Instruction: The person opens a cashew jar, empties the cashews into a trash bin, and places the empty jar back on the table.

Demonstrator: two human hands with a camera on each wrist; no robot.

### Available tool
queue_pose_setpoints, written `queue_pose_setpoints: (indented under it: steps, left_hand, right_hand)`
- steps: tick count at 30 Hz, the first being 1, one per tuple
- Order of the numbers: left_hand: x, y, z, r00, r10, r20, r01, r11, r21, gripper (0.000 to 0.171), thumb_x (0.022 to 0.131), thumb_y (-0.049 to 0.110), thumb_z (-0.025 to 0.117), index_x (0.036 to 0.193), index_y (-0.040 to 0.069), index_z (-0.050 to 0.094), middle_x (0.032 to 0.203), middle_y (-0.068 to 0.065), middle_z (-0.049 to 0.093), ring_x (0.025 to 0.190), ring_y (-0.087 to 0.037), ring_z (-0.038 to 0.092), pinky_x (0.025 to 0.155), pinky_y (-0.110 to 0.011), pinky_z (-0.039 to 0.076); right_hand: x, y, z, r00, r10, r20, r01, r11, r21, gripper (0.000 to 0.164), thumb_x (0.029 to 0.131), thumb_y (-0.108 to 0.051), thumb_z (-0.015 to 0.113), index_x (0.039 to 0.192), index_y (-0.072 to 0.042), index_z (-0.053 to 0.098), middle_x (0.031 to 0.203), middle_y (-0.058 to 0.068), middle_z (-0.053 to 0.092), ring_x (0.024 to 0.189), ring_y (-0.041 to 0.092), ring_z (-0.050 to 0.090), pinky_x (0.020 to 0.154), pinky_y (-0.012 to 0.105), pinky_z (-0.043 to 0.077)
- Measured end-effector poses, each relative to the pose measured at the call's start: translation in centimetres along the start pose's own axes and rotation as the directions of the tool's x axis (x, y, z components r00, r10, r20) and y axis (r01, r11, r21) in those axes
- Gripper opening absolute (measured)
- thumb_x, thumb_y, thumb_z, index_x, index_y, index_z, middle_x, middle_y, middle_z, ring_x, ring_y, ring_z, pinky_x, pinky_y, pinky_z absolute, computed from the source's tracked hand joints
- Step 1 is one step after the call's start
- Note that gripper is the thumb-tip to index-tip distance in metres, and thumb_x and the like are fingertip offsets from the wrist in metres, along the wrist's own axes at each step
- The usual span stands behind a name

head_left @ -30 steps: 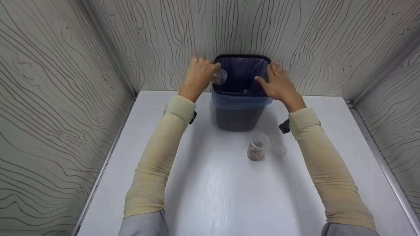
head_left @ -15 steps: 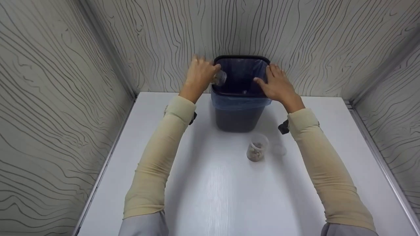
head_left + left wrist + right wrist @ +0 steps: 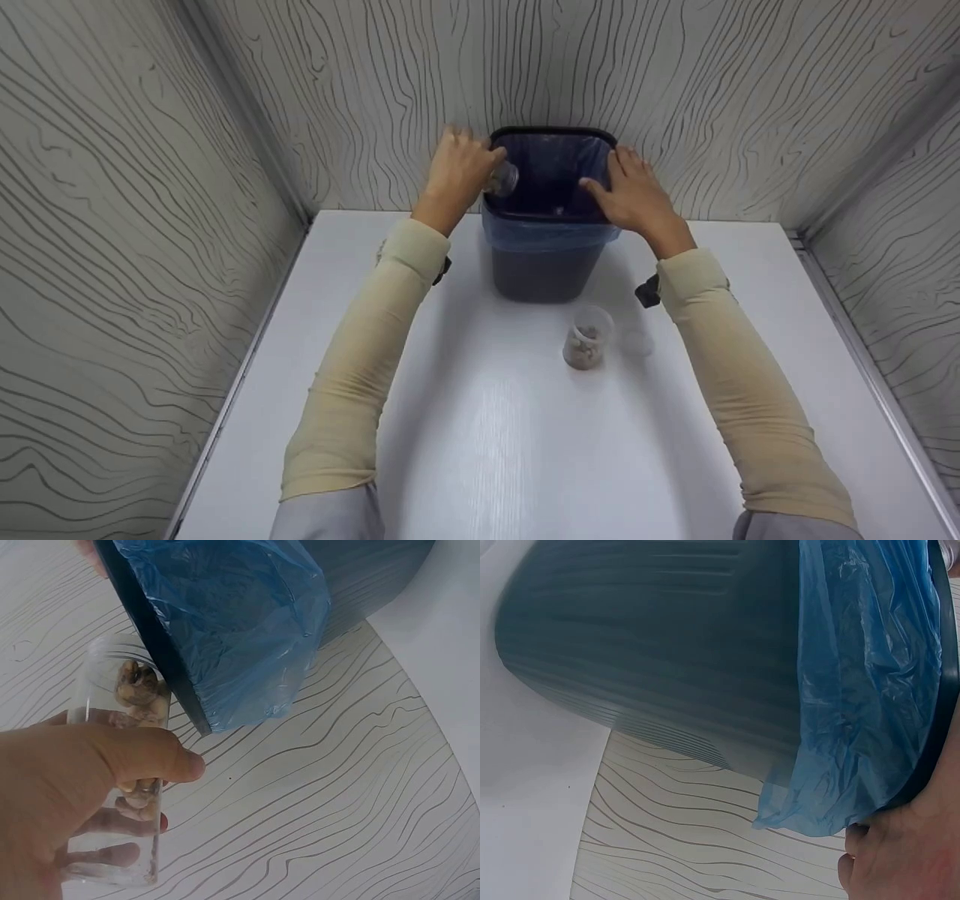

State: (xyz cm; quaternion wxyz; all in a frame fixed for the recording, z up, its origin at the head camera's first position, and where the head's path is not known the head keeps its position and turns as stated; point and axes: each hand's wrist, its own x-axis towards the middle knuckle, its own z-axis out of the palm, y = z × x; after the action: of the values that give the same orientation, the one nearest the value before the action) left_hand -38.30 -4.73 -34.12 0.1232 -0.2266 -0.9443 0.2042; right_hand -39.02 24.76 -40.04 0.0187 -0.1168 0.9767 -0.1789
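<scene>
My left hand (image 3: 459, 171) grips a clear plastic jar (image 3: 112, 705) with its thumb and fingers wrapped round it. Pale and brown nut-like pieces (image 3: 139, 690) lie along the inside of the jar, which is tipped sideways with its mouth over the left rim of a dark trash bin (image 3: 546, 270). A blue liner bag (image 3: 551, 234) folds down over the bin's rim. My right hand (image 3: 636, 189) rests on the bin's right rim, thumb over the inside and fingers extended along the outer edge. In the right wrist view, part of that hand (image 3: 907, 855) shows beside the bag.
In front of the bin, a second clear cup (image 3: 587, 341) with similar small pieces stands upright on the white table (image 3: 480, 450). A round clear lid (image 3: 637, 343) lies to its right. Wood-patterned panels (image 3: 375, 90) rise behind the bin and at both sides.
Very little differs. The jar stays tipped at the rim in my left hand, and my right hand keeps its place; the view shifts slightly.
</scene>
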Motion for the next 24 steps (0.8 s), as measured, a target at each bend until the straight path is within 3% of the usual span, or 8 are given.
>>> queue_pose_setpoints:
  steps: [5, 16, 24]
  left_hand:
    - [0.02, 0.09, -0.06, 1.0, 0.007, 0.008, -0.007, 1.0, 0.0, 0.051, 0.1, 0.023, 0.072, 0.149, 0.025, 0.058, 0.144, -0.008, 0.067, 0.137, -0.035, 0.061, 0.124, -0.055, 0.039]
    - [0.14, 0.07, -0.22, 1.0, -0.014, 0.025, 0.013, 0.999, 0.03, 0.052, 0.102, 0.022, 0.07, 0.151, 0.029, 0.055, 0.143, -0.008, 0.068, 0.132, -0.034, 0.063, 0.12, -0.053, 0.044]
    - [0.02, -0.27, 0.26, 0.999, -0.04, 0.004, 0.04, 0.999, -0.02, 0.044, 0.102, 0.012, 0.067, 0.142, 0.022, 0.053, 0.135, -0.013, 0.068, 0.124, -0.037, 0.065, 0.111, -0.05, 0.05]
  right_hand:
    - [-0.05, 0.02, 0.0, 1.0, -0.001, 0.002, 0.001, 1.0, -0.001, 0.094, 0.111, -0.065, 0.026, 0.168, 0.005, 0.002, 0.177, 0.027, -0.006, 0.166, 0.043, -0.007, 0.134, 0.055, -0.004]
    - [-0.09, -0.05, 0.1, 1.0, -0.006, -0.015, 0.006, 1.0, -0.008, 0.094, 0.11, -0.066, 0.025, 0.167, 0.007, 0.005, 0.177, 0.028, -0.002, 0.166, 0.045, -0.004, 0.134, 0.056, -0.003]
    - [-0.07, -0.06, 0.13, 1.0, -0.003, -0.022, 0.002, 1.0, -0.01, 0.094, 0.11, -0.066, 0.025, 0.167, 0.006, 0.007, 0.177, 0.027, -0.003, 0.166, 0.045, -0.004, 0.134, 0.057, -0.002]
